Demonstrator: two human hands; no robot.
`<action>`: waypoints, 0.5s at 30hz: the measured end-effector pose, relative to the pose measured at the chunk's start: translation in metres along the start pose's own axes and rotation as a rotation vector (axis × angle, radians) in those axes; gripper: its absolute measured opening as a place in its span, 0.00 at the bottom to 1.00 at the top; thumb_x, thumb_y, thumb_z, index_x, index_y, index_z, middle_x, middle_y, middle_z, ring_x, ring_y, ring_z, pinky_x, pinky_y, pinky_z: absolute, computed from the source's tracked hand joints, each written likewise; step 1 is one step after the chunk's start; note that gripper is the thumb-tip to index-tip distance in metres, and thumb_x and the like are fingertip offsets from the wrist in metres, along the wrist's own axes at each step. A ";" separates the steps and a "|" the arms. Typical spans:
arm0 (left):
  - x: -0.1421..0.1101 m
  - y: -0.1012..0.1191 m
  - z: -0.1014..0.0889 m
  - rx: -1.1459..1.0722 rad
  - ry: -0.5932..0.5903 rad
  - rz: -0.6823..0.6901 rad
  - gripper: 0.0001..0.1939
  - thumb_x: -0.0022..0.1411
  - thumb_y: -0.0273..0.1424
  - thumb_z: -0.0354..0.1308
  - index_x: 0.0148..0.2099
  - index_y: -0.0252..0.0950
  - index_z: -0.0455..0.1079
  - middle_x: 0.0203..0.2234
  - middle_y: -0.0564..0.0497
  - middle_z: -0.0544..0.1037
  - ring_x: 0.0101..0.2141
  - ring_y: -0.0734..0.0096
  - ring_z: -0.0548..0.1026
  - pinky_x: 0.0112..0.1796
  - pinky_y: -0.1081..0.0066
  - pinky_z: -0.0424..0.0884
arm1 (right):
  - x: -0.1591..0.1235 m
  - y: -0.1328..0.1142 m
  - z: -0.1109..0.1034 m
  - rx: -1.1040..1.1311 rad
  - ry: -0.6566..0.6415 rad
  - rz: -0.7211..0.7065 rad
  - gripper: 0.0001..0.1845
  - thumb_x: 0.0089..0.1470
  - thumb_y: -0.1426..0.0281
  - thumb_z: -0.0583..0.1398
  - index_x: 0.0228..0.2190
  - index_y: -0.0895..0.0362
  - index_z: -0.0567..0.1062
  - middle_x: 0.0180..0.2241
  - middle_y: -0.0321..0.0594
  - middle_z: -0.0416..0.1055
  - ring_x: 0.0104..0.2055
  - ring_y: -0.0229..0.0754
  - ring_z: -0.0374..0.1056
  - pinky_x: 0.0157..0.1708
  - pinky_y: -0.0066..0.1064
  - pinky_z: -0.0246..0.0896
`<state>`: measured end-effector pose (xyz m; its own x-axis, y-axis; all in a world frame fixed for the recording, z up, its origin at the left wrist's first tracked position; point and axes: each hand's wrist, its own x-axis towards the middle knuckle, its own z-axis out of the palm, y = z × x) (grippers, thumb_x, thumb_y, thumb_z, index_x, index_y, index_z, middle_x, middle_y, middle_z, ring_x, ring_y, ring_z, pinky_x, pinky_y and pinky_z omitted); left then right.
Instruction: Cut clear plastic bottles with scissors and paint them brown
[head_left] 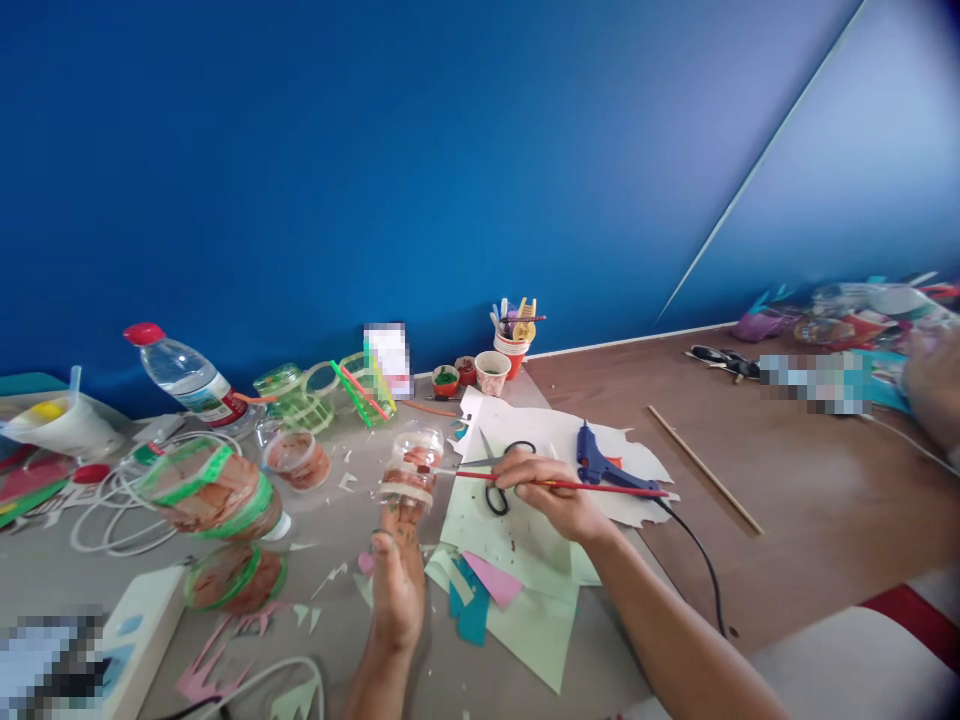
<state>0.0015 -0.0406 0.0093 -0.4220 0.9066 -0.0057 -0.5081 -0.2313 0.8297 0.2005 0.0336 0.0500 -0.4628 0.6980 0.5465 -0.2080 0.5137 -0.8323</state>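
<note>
A clear plastic bottle piece (409, 488) with brown paint and a pale band is held up by my left hand (397, 590), thumb up and fingers partly hidden behind or inside it. My right hand (551, 492) grips a red paintbrush (622, 488), its bristle end touching or just in front of the painted plastic. Under the right hand lie black-handled scissors (496, 495) on pale green paper (510, 540). Beyond the right wrist rests a blue glue gun (604, 465) on torn white paper (637, 450).
To the left are painted bottle pieces with green tape (214, 487), a water bottle (187, 375), a white cable (112, 530) and a clear brown-painted cup (298, 460). Paper cups (493, 373) stand near the blue wall. A wooden stick (705, 470) lies right; another person's hand (934, 380) is at the edge.
</note>
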 end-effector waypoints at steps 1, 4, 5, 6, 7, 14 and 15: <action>0.000 -0.001 -0.001 0.004 0.000 0.008 0.38 0.52 0.61 0.52 0.56 0.41 0.69 0.56 0.43 0.70 0.62 0.55 0.59 0.62 0.59 0.48 | 0.000 0.000 0.000 -0.008 -0.019 0.005 0.11 0.60 0.69 0.57 0.39 0.52 0.80 0.36 0.45 0.75 0.41 0.45 0.68 0.40 0.38 0.63; 0.001 -0.003 -0.003 0.015 0.038 0.022 0.38 0.53 0.60 0.51 0.57 0.41 0.67 0.56 0.44 0.71 0.61 0.56 0.60 0.62 0.59 0.49 | 0.000 0.001 -0.002 -0.010 -0.008 0.033 0.10 0.59 0.70 0.58 0.37 0.52 0.81 0.36 0.44 0.74 0.39 0.45 0.68 0.39 0.37 0.63; 0.001 -0.003 -0.003 0.019 0.036 0.030 0.37 0.54 0.60 0.50 0.57 0.41 0.67 0.56 0.44 0.71 0.61 0.56 0.61 0.62 0.59 0.49 | -0.001 0.002 -0.002 -0.005 0.010 0.037 0.10 0.59 0.70 0.58 0.37 0.52 0.81 0.35 0.44 0.74 0.39 0.44 0.68 0.39 0.37 0.63; 0.001 -0.003 -0.004 0.027 0.015 0.038 0.37 0.54 0.60 0.50 0.58 0.41 0.67 0.55 0.44 0.71 0.61 0.56 0.61 0.62 0.59 0.50 | -0.001 0.003 -0.003 -0.002 0.029 0.035 0.10 0.59 0.70 0.58 0.37 0.52 0.81 0.35 0.44 0.74 0.39 0.44 0.68 0.39 0.37 0.64; 0.001 -0.004 -0.004 0.037 -0.023 0.045 0.37 0.55 0.59 0.49 0.58 0.40 0.66 0.55 0.43 0.71 0.61 0.56 0.61 0.62 0.59 0.51 | -0.001 0.003 -0.003 -0.001 0.045 0.025 0.10 0.59 0.70 0.58 0.37 0.52 0.81 0.35 0.44 0.74 0.39 0.45 0.68 0.39 0.37 0.64; 0.003 -0.012 -0.015 0.162 -0.127 0.128 0.35 0.58 0.56 0.49 0.58 0.39 0.66 0.55 0.43 0.71 0.61 0.55 0.60 0.62 0.59 0.51 | -0.002 0.004 -0.003 -0.013 0.005 0.036 0.10 0.59 0.68 0.58 0.37 0.53 0.80 0.35 0.45 0.75 0.39 0.45 0.68 0.39 0.38 0.64; 0.003 -0.012 -0.017 0.195 -0.112 0.126 0.35 0.58 0.57 0.48 0.58 0.39 0.66 0.55 0.43 0.71 0.61 0.55 0.60 0.62 0.58 0.51 | -0.002 0.004 -0.004 -0.004 0.019 0.042 0.10 0.59 0.67 0.58 0.36 0.53 0.81 0.35 0.45 0.75 0.39 0.45 0.68 0.38 0.38 0.64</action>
<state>-0.0060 -0.0415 -0.0098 -0.3812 0.9109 0.1578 -0.2974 -0.2824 0.9120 0.2036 0.0363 0.0459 -0.4550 0.7284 0.5123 -0.1848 0.4856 -0.8545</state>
